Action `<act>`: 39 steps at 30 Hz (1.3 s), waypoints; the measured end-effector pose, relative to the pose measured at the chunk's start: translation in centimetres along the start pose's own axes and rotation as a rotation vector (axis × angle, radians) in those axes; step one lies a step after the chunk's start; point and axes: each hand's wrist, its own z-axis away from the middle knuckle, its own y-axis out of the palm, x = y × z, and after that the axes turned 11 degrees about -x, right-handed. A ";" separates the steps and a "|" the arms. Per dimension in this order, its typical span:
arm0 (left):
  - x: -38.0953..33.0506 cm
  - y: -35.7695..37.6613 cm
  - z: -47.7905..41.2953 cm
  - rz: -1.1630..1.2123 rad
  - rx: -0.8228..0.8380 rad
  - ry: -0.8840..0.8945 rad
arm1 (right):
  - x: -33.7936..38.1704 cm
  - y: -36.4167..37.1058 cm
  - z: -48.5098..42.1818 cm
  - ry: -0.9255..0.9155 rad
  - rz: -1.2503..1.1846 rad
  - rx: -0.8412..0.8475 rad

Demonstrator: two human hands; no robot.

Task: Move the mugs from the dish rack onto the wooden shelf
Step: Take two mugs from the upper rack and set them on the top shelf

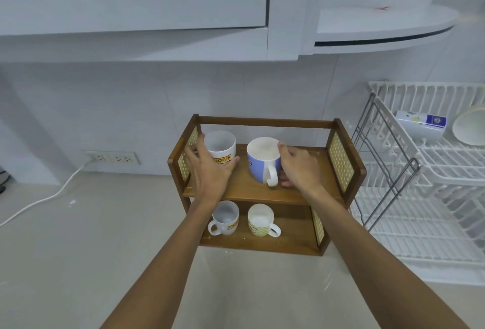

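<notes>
A two-tier wooden shelf [265, 192] stands on the counter. On its upper tier my left hand [207, 168] wraps around a white mug with yellow lettering [221, 145]. My right hand [299, 166] grips the right side of a blue and white mug [258, 164], whose handle points toward me. The lower tier holds a white mug [225, 217] and a cream patterned mug [261, 219], both upright. The white dish rack [425, 171] stands to the right of the shelf.
The rack's upper level holds a white box with a blue end [420, 124] and a pale bowl [471, 125]. Wall cabinets hang overhead. A double socket [111, 158] with a white cable [44, 200] sits left on the wall. The beige counter stretches in front.
</notes>
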 end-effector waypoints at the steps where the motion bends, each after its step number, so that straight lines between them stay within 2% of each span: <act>1: 0.0 -0.1 0.0 0.002 0.006 0.003 | 0.0 0.0 0.0 -0.002 0.005 -0.003; 11: -0.7 -2.3 1.4 0.004 0.002 -0.042 | -0.4 -1.7 1.1 -0.069 0.034 0.028; 17: -4.8 -4.1 2.9 -0.071 -0.118 0.180 | -0.3 -6.4 2.0 -0.244 0.025 -0.023; 24: -16.7 0.9 6.6 0.198 0.056 0.439 | -1.5 -18.3 1.2 -0.200 -0.135 -0.118; 32: -31.1 9.6 13.6 0.346 0.300 0.577 | -9.0 -34.4 -2.1 -0.070 -0.201 -0.353; 35: -34.8 13.4 14.2 0.235 0.447 0.564 | -11.7 -38.4 -4.5 -0.070 -0.156 -0.403; 39: -36.7 17.9 13.9 -0.109 0.585 0.542 | -14.1 -41.1 -8.6 -0.076 -0.062 -0.386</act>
